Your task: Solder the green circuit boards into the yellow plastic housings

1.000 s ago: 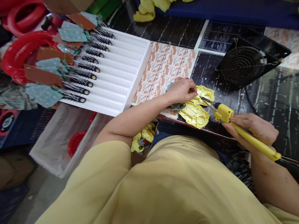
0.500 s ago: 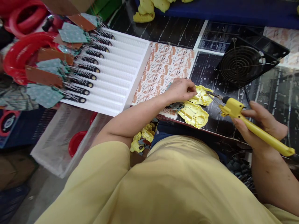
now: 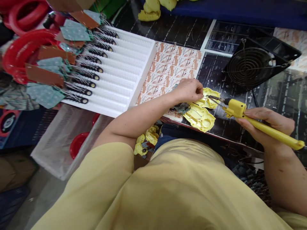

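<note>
My right hand [image 3: 268,124] is wrapped round the handle of a yellow soldering iron [image 3: 236,108], whose tip reaches into the upper yellow plastic shell [image 3: 212,99]. At that shell's left edge, my left hand [image 3: 190,90] has its fingers pinched together; what they hold is too small to make out. A second yellow shell half [image 3: 200,118] lies open side up just below, closer to my body, with a thin wire across it. Beside it and partly under my left wrist is a circuit board [image 3: 181,108] with wires.
A black fan [image 3: 249,67] with a wire grille stands at the right. On the left, a white ridged foam tray [image 3: 122,70] bears a row of small round black parts wired to green and brown boards [image 3: 51,75]. Yellow shells [image 3: 150,11] lie at the back.
The soldering iron's tip has moved left, further into the upper shell. My right hand's fingers have closed in round the handle, and its rear end has risen slightly. My left hand stays nearly in place.
</note>
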The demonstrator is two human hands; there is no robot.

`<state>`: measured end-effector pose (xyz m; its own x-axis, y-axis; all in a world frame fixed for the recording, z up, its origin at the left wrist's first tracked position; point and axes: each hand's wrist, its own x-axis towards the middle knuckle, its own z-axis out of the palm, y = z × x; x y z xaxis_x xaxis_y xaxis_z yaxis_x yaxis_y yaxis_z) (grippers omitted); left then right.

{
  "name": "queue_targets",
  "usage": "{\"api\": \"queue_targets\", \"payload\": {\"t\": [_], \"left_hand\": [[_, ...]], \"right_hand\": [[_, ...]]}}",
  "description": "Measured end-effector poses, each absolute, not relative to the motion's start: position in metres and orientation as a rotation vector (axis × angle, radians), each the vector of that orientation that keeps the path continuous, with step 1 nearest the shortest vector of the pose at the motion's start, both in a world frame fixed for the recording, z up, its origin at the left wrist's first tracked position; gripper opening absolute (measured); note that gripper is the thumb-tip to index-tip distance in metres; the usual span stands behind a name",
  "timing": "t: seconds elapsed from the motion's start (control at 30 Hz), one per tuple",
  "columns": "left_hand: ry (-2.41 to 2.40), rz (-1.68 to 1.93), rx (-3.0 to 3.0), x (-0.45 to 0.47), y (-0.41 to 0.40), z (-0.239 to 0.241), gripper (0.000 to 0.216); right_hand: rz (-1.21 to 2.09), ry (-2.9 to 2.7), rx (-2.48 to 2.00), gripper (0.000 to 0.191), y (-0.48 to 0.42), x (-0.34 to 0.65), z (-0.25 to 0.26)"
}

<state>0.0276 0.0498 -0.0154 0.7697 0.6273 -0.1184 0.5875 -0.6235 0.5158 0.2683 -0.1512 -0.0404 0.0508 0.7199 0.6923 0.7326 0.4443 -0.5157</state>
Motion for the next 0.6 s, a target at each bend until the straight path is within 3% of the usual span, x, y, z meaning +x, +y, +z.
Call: {"api": "queue_targets", "payload": {"t": [0.1,0.23,0.4,0.6], "left_hand": [[0.915,0.063,2.418,0.030,0.051,-0.012,0.019],[0.927,0.024,2.403,0.033,0.054,-0.010,0.016],[0.935,0.007,2.401,0.034,0.055,-0.008,0.017],[0.906,0.065,2.389,0.033,0.056,-0.010,0.015]], "right_hand": [[0.084,-1.699,-1.352,0.038,-0.149,0.277,-0.038],[0.126,-1.793,-1.248,0.026,-0.144,0.288,-0.034],[-0.089,-1.634,-1.133,0.030,-0.146,0.293,-0.036],[-0.173,-1.544,-1.354,0.033,-0.169,0.281,-0.051]]}}
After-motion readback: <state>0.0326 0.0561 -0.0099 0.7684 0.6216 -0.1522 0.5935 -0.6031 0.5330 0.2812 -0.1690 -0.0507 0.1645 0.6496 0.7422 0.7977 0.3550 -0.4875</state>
